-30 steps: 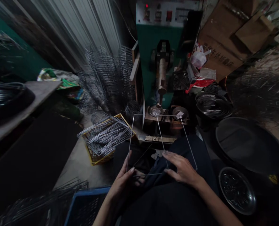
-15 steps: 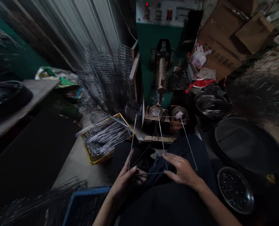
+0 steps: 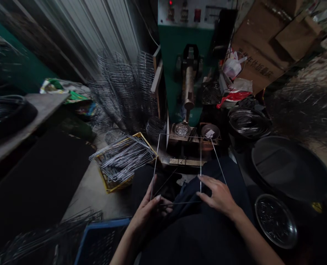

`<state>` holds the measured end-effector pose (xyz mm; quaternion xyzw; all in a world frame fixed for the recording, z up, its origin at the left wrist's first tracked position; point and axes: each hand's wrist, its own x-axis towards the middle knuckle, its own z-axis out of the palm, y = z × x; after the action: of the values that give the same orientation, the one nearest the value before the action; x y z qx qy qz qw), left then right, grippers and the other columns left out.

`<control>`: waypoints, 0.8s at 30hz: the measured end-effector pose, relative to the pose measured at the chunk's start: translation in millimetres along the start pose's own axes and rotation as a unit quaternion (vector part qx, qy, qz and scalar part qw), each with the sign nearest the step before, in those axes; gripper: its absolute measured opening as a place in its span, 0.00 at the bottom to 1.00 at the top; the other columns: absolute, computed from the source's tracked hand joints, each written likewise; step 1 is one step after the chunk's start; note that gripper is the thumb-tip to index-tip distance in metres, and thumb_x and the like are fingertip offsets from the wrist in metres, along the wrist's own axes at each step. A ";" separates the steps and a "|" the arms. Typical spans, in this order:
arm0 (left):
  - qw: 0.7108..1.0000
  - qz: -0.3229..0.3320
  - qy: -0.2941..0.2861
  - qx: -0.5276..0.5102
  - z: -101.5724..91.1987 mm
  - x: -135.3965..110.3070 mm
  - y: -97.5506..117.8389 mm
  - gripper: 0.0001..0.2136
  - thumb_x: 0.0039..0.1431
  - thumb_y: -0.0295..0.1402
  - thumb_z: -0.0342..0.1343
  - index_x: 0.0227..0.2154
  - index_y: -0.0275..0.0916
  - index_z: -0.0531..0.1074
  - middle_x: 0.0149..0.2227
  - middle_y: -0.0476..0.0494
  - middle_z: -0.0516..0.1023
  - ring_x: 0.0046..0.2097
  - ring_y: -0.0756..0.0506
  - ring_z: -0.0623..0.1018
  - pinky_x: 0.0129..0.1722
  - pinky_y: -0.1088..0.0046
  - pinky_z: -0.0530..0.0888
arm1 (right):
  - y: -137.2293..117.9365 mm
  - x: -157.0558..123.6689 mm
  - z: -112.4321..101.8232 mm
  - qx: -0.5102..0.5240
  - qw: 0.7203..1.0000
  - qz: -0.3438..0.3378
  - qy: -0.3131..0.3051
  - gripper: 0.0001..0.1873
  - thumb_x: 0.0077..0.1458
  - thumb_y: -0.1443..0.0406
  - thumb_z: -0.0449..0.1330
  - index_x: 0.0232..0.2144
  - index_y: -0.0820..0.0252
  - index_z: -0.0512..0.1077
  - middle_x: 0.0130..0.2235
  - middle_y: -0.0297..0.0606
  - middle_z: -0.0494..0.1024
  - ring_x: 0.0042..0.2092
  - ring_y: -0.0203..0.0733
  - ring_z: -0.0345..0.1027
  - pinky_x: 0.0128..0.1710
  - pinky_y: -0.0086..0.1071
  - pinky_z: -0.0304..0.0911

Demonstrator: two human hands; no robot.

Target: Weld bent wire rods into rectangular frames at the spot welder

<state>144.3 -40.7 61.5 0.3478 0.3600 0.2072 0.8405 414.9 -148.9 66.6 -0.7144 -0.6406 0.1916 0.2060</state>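
Observation:
My left hand (image 3: 148,211) is closed on the near left corner of a rectangular wire frame (image 3: 156,154), held over my lap. A straight wire rod (image 3: 201,162) runs lengthwise across the frame, right of its middle. The thumb and fingers of my right hand (image 3: 219,195) pinch that rod near its close end, partly hiding the frame's right corner. Beyond the frame's far side sit a bowl of small metal pieces (image 3: 182,129) and a darker bowl (image 3: 214,129) with a pale scrap in it, below the green machine (image 3: 171,55).
A yellow crate (image 3: 108,187) full of bent wire pieces stands at left, with stacked wire coils (image 3: 119,88) behind. A blue crate (image 3: 105,223) is near my left forearm. To the right are a large black pan (image 3: 290,165) and a metal bowl (image 3: 276,221) of small parts.
My right hand has shifted slightly right and up, carrying the rod rightward from the frame's middle. The left hand stays at its corner.

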 end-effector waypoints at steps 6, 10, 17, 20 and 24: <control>1.000 0.001 0.014 0.006 3.1 -1.3 1.3 0.44 0.62 0.38 0.56 0.67 0.50 0.27 0.34 0.36 0.82 0.33 0.39 0.81 0.29 0.70 0.72 | -5.7 -3.6 -5.7 0.037 0.997 -0.067 0.024 0.32 0.57 0.58 0.60 0.62 0.55 0.61 0.60 0.42 0.68 0.61 0.49 0.61 0.59 0.44 0.62; 1.000 0.004 0.009 -0.001 3.4 -1.3 1.2 0.45 0.60 0.38 0.57 0.67 0.50 0.27 0.34 0.37 0.82 0.33 0.39 0.81 0.29 0.70 0.72 | -13.2 -0.1 -2.1 0.050 0.994 -0.095 0.027 0.33 0.57 0.59 0.60 0.63 0.54 0.60 0.60 0.43 0.68 0.62 0.50 0.60 0.58 0.45 0.62; 1.000 -0.001 -0.006 -0.005 0.0 -1.5 -2.0 0.44 0.61 0.37 0.56 0.67 0.51 0.26 0.35 0.36 0.82 0.34 0.38 0.82 0.30 0.70 0.72 | -14.1 1.8 1.7 0.048 0.994 -0.103 0.005 0.32 0.56 0.59 0.61 0.61 0.57 0.63 0.58 0.44 0.70 0.61 0.49 0.62 0.57 0.44 0.62; 1.000 -0.004 -0.007 -0.007 -0.7 -1.4 -2.8 0.44 0.61 0.38 0.56 0.67 0.51 0.26 0.35 0.36 0.82 0.34 0.38 0.82 0.30 0.69 0.72 | -13.5 1.6 2.6 0.048 0.994 -0.102 0.009 0.32 0.56 0.59 0.60 0.62 0.56 0.62 0.58 0.44 0.70 0.61 0.49 0.61 0.57 0.45 0.62; 1.000 -0.001 -0.004 0.000 -1.3 -0.7 -2.7 0.44 0.61 0.37 0.56 0.67 0.52 0.27 0.35 0.36 0.82 0.34 0.38 0.82 0.30 0.69 0.73 | -15.5 2.5 2.0 0.065 0.993 -0.100 0.011 0.32 0.56 0.60 0.61 0.62 0.56 0.62 0.59 0.44 0.69 0.62 0.50 0.60 0.58 0.45 0.61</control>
<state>143.2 -42.4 59.2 0.3480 0.3572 0.2046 0.8423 401.1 -144.9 73.3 -0.6339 -0.6930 0.2029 0.2771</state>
